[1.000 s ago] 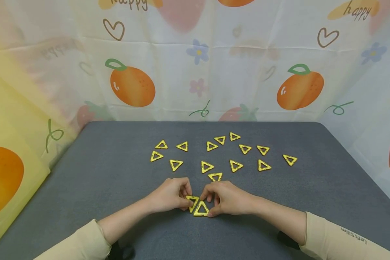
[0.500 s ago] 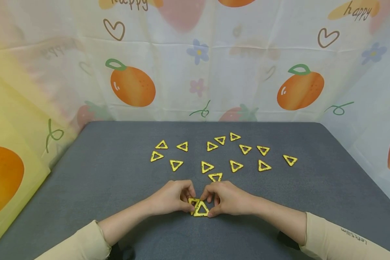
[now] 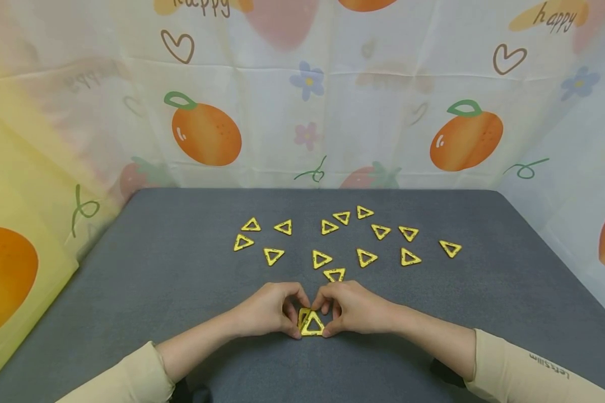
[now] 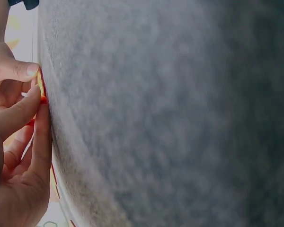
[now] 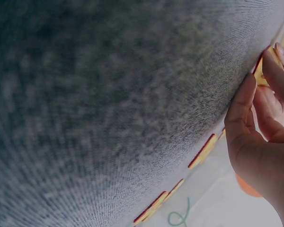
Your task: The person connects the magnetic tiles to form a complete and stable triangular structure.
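Observation:
Two yellow triangular frame tiles stand edge to edge near the front of the table. My left hand (image 3: 274, 310) pinches the left triangular tile (image 3: 302, 318), which looks tipped up and is partly covered by the fingers. The right triangular tile (image 3: 312, 333) shows its whole outline, and my right hand (image 3: 358, 308) grips it between thumb at the lower right corner and index finger at the top. In the left wrist view the fingertips of both hands meet around a thin tile edge (image 4: 42, 87). The right wrist view shows a yellow tile (image 5: 260, 75) between the fingers.
Several more yellow triangular tiles lie scattered flat across the far half of the dark grey table (image 3: 181, 268). The closest loose tile (image 3: 334, 272) lies just beyond my right hand. A printed curtain (image 3: 302, 101) hangs behind the table.
My left hand has moved slightly right and nearer, turning its tile from lying beside the right one to tipped up against it. The right hand and its tile stay put.

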`<state>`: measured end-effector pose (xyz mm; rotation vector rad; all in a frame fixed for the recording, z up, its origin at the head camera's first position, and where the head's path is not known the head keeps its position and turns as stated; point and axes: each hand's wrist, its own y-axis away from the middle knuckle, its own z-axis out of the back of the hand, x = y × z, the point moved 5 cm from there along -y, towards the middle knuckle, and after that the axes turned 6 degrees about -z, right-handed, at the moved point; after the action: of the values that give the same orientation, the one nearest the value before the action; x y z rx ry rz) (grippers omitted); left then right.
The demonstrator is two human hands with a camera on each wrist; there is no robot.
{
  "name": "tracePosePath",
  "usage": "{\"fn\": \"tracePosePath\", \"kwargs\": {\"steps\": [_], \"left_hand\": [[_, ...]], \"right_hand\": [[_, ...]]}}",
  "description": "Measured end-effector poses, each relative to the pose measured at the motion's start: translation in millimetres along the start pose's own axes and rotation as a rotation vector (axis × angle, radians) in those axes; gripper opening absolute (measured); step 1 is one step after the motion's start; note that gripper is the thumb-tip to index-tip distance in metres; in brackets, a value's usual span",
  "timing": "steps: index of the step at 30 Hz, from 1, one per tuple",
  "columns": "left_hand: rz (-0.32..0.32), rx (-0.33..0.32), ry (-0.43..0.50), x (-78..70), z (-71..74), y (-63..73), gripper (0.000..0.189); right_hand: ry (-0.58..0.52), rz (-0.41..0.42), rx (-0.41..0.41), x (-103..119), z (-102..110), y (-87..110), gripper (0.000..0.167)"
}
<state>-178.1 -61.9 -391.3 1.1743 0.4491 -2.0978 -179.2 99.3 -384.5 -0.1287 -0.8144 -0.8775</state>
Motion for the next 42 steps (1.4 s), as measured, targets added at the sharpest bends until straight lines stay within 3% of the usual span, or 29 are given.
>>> {"fn": "tracePosePath", "kwargs": {"steps": [42], "left_hand": [[-0.009, 0.017, -0.02, 2.5, -1.8, -2.0, 0.039]], "right_hand": [[-0.063, -0.006, 0.003, -6.3, 4.2, 2.5, 0.032]]}}
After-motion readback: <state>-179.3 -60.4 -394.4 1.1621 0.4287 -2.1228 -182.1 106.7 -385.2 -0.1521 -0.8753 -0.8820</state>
